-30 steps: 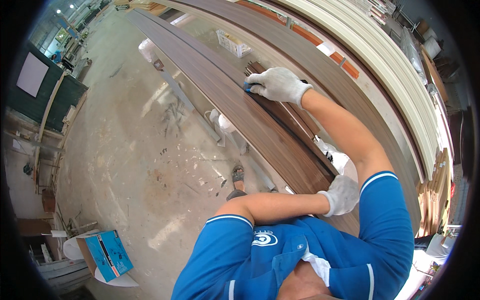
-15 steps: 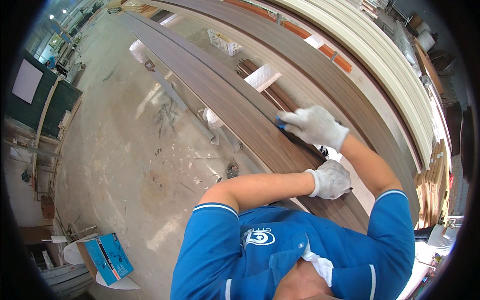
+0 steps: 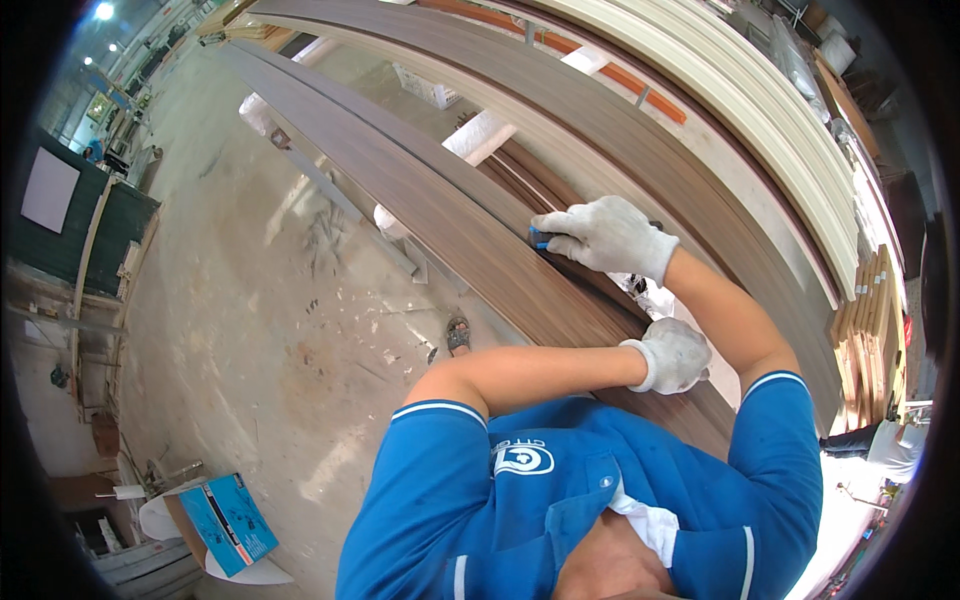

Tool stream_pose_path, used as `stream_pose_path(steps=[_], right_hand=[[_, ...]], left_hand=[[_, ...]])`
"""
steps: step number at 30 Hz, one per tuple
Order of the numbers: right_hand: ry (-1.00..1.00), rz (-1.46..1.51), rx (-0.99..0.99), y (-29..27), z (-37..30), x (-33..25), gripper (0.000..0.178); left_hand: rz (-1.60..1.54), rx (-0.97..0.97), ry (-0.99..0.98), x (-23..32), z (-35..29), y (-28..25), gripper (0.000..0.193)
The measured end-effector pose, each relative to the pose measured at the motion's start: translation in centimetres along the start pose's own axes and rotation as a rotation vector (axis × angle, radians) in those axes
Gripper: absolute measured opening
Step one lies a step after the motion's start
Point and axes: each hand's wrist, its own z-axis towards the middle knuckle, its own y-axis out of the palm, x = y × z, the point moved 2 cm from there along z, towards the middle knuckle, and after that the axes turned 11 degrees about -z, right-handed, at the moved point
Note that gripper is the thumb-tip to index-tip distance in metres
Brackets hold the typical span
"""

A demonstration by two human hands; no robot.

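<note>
My right hand [image 3: 610, 238], in a pale work glove, is closed around a small blue-and-black hand tool [image 3: 540, 238]. The tool's blue end meets the inner edge of a long brown wood-grain board [image 3: 440, 210]; most of the rest lies inside the glove, so its exact kind is unclear. Nearer my body, my gloved left hand [image 3: 674, 356] makes a fist on the board's near part. Whatever its fingers hold, if anything, is hidden. The board stretches from below my chest to the far upper left, raised off the floor.
Another brown board [image 3: 640, 140] runs alongside on the right, with cream-coloured profiles [image 3: 740, 110] beyond it. Wrapped supports [image 3: 478, 137] and thin dark strips [image 3: 540, 175] show between the boards. A white crate [image 3: 428, 87] stands farther off. A blue box [image 3: 228, 522] lies lower left.
My right hand and the tool have shifted slightly left along the board's edge. My left fist stays on the board, and the whole view has tilted a little.
</note>
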Motion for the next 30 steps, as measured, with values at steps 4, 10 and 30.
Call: stream_pose_path(steps=[4,10,30], right_hand=[[0.010,0.044,0.008,0.4,-0.2,0.0,0.029],[-0.040,0.000,0.002,1.1,1.6,0.2,0.025],[0.049,-0.024,0.018,-0.2,-5.3,-1.3,0.024]], left_hand=[[0.043,-0.055,-0.044,2.8,1.2,2.6,0.027],[0.334,0.030,0.019,6.5,1.4,6.3,0.018],[0.036,0.190,0.171,3.6,2.5,6.5,0.024]])
